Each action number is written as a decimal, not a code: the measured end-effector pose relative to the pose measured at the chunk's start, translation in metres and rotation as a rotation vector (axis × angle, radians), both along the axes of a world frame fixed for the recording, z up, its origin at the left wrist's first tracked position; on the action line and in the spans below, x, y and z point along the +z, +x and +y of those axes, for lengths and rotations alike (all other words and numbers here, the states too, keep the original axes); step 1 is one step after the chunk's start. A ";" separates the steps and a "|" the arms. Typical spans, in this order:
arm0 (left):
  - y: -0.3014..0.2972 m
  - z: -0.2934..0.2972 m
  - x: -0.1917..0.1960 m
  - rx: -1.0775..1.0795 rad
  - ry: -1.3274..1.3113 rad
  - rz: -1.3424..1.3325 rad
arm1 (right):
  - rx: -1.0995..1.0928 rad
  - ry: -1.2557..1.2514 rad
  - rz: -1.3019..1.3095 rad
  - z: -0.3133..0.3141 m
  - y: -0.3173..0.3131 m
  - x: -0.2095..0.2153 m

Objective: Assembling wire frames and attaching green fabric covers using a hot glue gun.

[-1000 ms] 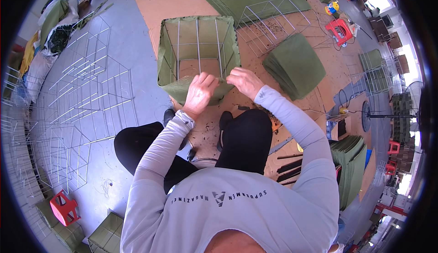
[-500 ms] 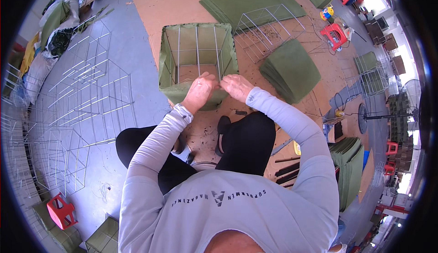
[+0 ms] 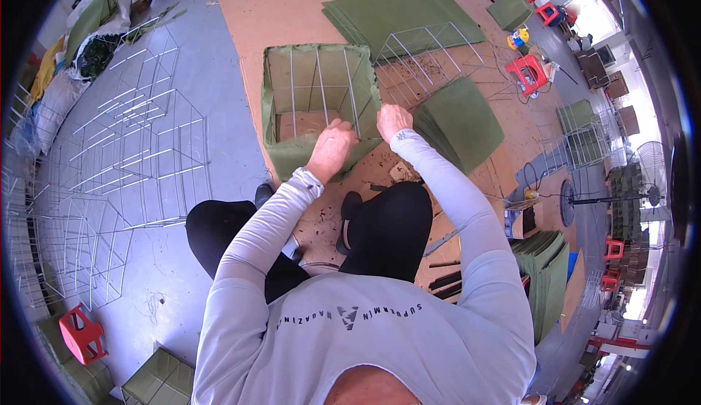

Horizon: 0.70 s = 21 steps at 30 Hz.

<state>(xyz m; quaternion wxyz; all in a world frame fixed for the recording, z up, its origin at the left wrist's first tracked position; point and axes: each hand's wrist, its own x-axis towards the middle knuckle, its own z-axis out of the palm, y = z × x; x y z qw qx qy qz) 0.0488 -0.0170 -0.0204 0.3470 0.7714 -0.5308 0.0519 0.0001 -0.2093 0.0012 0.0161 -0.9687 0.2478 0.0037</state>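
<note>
**On the brown board floor, both hands at the near rim of a green-lined wire cage**

Across the upper middle, a wide brown board sheet [image 3: 241, 10] covers the grey floor, and most of the work sits on it. At 9 o'clock, a big spread of bare wire frames [image 3: 124, 157] lies on the grey floor, well apart from the hands. At 12 o'clock, a flat stack of green fabric sheets [image 3: 394, 14] rests on the board, with an unlined wire cage [image 3: 431, 58] lying tilted just beside it. At 2 o'clock, a second pile of green fabric panels [image 3: 460, 120] lies near the right forearm.

Just above centre stands the green-lined wire cage [image 3: 318, 102], open at the top, its wire bars showing inside the fabric walls. The person sits right behind it, black-trousered knees at either side of a littered patch of board.

The left hand [image 3: 332, 149] rests on the cage's near rim, fingers curled down over the fabric edge, apparently gripping it. The right hand [image 3: 393, 120] is at the cage's near right corner, fingers bent and closed on the rim; whether it pinches wire or fabric cannot be told.

Smaller things: a red plastic stool [image 3: 527, 73] at 2 o'clock, another red stool [image 3: 82, 332] at 8 o'clock.
</note>
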 end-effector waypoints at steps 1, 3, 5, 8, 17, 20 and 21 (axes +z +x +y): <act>0.002 -0.001 0.000 0.022 0.016 0.015 | 0.011 -0.006 -0.004 0.001 0.006 0.008; -0.005 0.000 -0.001 0.049 0.021 0.015 | 0.008 -0.016 0.005 0.007 0.017 0.022; -0.017 -0.008 0.006 0.055 0.014 0.021 | -0.030 -0.013 -0.047 -0.011 0.032 0.018; -0.019 -0.017 0.008 0.108 -0.027 0.041 | -0.072 -0.065 -0.112 -0.018 0.048 0.002; -0.022 0.026 0.033 0.099 -0.148 -0.079 | 0.466 -0.059 -0.443 0.007 -0.003 0.054; -0.023 0.067 0.028 0.134 -0.188 -0.166 | 0.912 0.004 -0.579 0.041 -0.042 0.051; -0.022 0.072 0.024 0.131 -0.183 -0.164 | 0.907 0.008 -0.580 0.046 -0.043 0.044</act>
